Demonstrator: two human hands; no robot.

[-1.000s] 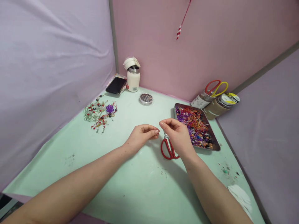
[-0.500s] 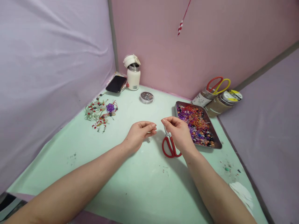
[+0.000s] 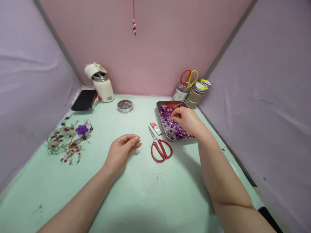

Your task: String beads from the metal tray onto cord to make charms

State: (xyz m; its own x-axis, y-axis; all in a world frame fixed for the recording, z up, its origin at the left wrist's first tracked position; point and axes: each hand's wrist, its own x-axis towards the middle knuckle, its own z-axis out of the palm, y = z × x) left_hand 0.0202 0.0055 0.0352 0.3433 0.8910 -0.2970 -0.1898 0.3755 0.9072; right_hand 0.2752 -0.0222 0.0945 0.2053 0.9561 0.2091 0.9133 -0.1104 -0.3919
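Observation:
My left hand is held above the table with thumb and fingertips pinched together; whatever lies between them is too fine to make out. Over the metal tray of mixed beads is my right hand, its thumb and forefinger brought together at the beads. Whether a bead is between them cannot be seen. Purple, clear and dark beads fill the tray, with red and orange cords at its far end. Red-handled scissors lie between my hands, blades slightly apart. Beside them is a small red-and-white tube.
Left lies a tangle of beaded cords with a purple bead flower. Behind stand a phone, an uncapped white bottle and a round clear case. Back right are a jar holding scissors and a lidded jar.
My right hand has moved away from my left hand to the bead tray. The view has turned right, and the scissors and the tube now show fully. My left hand keeps its pinch.

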